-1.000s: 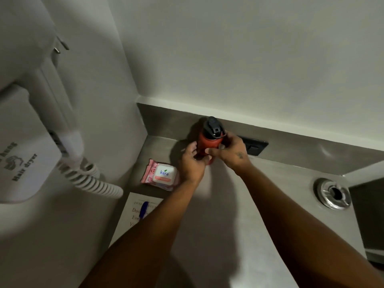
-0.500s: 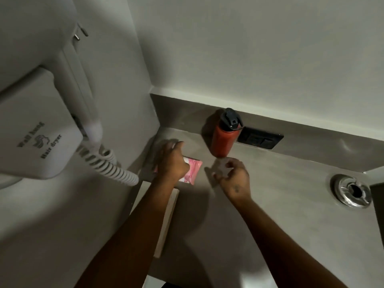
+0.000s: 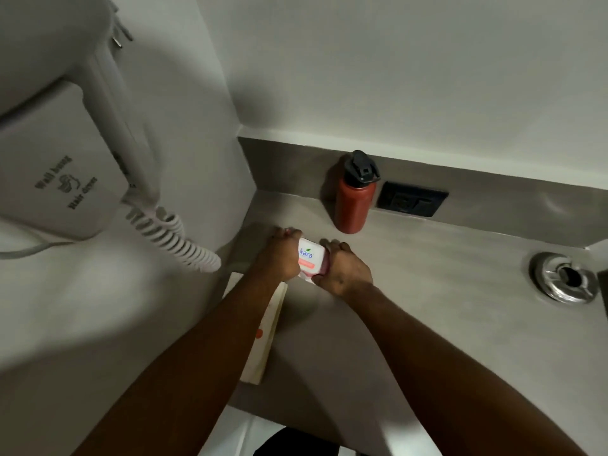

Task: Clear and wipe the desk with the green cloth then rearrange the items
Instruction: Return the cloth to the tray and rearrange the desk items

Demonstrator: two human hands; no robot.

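Two hands: both are on one thing, I see my left hand (image 3: 279, 258) and right hand (image 3: 345, 274) closed around the ends of the wet-wipes pack (image 3: 311, 260).
Pack location: near the back left corner of the grey desk (image 3: 427, 274), just in front of the red water bottle (image 3: 353, 200) and apart from it; whether it rests on the surface or is slightly lifted, I cannot tell.
Pack handling: I judge it light and soft, a pink film pouch with a stiffer white "kara" lid on top; the film may be slick and will dent under a hard squeeze.
Where to hold: the two short ends, as now, or across the firm lid, which should give a surer hold than the loose film.
Left grip: fingers curled over the far left end, palm on the pack.
Right grip: thumb and fingers wrapped on the right end, covering most of the pink film.
Neighbours: a cream notepad (image 3: 266, 340) lies just beside, toward me; a metal ashtray (image 3: 564, 278) sits well apart to the right.
Green cloth: not in view.
Risk: little; a drop would do no harm, I think.
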